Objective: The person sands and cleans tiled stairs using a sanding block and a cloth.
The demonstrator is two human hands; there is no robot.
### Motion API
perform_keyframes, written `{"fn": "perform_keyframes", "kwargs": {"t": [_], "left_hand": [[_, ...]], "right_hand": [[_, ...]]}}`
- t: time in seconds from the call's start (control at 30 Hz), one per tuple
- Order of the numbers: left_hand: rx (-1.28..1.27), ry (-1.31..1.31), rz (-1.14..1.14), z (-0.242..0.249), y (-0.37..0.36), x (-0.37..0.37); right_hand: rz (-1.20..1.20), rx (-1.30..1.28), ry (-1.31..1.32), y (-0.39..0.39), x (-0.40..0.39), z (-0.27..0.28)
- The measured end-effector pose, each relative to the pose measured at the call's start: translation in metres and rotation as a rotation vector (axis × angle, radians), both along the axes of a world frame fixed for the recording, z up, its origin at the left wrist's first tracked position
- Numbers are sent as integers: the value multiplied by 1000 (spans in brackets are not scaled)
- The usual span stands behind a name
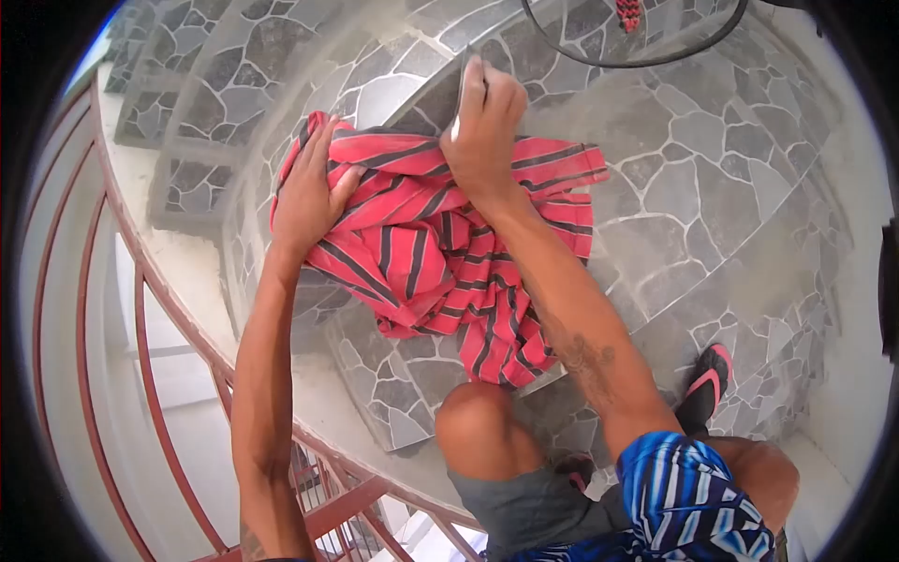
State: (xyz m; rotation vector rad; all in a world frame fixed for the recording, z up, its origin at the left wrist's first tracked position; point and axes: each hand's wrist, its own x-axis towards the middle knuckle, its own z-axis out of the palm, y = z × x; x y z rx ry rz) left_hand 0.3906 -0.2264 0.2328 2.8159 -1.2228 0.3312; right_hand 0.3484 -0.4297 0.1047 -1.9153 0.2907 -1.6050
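Note:
A red cloth with black stripes [421, 253] lies crumpled on the stone-patterned floor. My left hand [314, 192] rests on its upper left part, fingers extended and slightly apart. Over the cloth's upper edge is my right hand [484, 131], its fingers closed. A small bit of something white shows along the near side of its fingers; what it is, I cannot make out.
A red metal railing [150, 342] curves down the left. Stone-patterned steps [201, 122] are at the upper left. A black hoop-like cable [637, 64] and a red and black braided item [628, 13] lie at the top. My sandalled foot [716, 375] is at the lower right.

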Motion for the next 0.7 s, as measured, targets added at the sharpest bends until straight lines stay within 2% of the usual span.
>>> {"fn": "perform_keyframes", "kwargs": {"t": [0.07, 0.17, 0.33, 0.47, 0.57, 0.7], "left_hand": [[9, -47, -13, -1, -6, 0], [-26, -10, -11, -1, -5, 0], [1, -32, -6, -1, -5, 0], [-9, -53, -17, -1, -5, 2], [-3, -58, -29, -4, -2, 1], [-10, -42, -11, -2, -5, 2]], "right_hand": [[22, 21, 15, -1, 0, 1], [87, -92, 33, 20, -15, -14], [-8, -21, 59, -2, -1, 4], [-15, -110, 35, 11, -6, -9], [-50, -22, 53, -3, 5, -3], [55, -114, -7, 14, -9, -15]]}}
